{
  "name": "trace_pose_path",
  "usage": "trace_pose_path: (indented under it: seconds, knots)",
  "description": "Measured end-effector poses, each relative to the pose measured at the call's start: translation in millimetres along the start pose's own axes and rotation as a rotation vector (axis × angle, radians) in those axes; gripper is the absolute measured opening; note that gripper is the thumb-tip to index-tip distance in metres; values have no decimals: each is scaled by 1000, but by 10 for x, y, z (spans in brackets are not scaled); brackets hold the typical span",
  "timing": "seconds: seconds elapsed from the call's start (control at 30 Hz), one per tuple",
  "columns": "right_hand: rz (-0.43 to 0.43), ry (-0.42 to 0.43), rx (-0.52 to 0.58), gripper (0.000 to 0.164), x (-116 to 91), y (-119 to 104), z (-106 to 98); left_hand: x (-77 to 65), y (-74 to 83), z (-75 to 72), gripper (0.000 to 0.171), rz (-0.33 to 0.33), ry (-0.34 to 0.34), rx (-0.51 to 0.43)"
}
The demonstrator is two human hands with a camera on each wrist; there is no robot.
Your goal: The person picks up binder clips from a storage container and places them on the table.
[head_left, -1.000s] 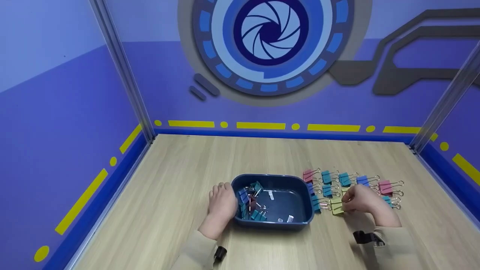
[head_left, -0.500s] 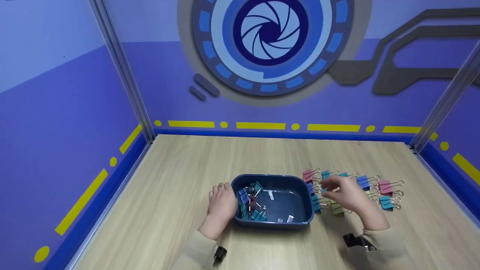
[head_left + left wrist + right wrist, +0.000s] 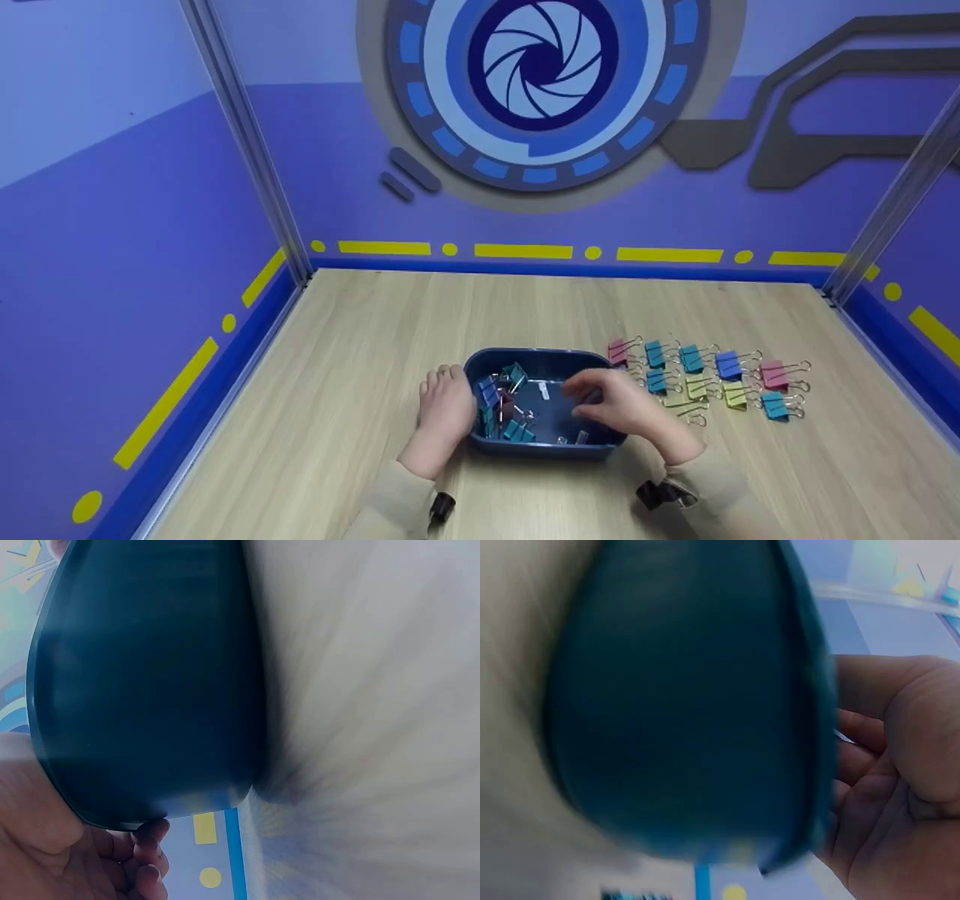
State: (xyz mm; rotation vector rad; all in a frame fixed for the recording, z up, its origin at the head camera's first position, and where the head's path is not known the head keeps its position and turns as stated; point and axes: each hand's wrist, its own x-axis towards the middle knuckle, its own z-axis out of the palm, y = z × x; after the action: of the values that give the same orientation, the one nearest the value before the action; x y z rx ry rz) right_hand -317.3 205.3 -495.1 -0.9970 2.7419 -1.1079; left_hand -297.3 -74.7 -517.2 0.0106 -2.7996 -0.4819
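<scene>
Seen only from the head: inside of the dark blue bin [image 3: 540,451], standing on the wooden table [image 3: 375,337]. Gathered in it, from seven to eleven o'clock: teal clips [image 3: 517,431], a blue clip [image 3: 488,391] and a dark red clip [image 3: 505,411], partly overlapping. Also inside, small whitish slips [image 3: 544,390], one about the middle, others near five o'clock. On the table, from two to three o'clock of the bin, laid in rows: pink clips [image 3: 773,375], yellow clips [image 3: 735,395], more teal clips [image 3: 691,359] and a second blue clip [image 3: 728,365].

At nine o'clock, rim grasped by the left hand [image 3: 446,397]; shown better from the left wrist, fingertips [image 3: 152,851] bent around the outer corner. At three o'clock, over the bin, the right hand [image 3: 611,401], loose, thumb and fingers parted, grip released. From the right wrist, blurred outer wall and palm, fingertips hidden behind the rim; cannot tell the grip there.
</scene>
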Motion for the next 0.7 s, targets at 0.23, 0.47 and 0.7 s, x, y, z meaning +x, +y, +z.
trace_pose_path:
  seconds: [0.23,0.47,0.7]
  knots:
    - [-27,-99,-15,29,165,-160,230,9,-6,12,18,-8,-7,-5]
    - [-99,-137,-89,33,236,-198,395,16,-3,29,19,-13,-25,0]
    - [-49,-156,-113,23,248,-215,428,15,-9,28,20,-8,-8,-3]
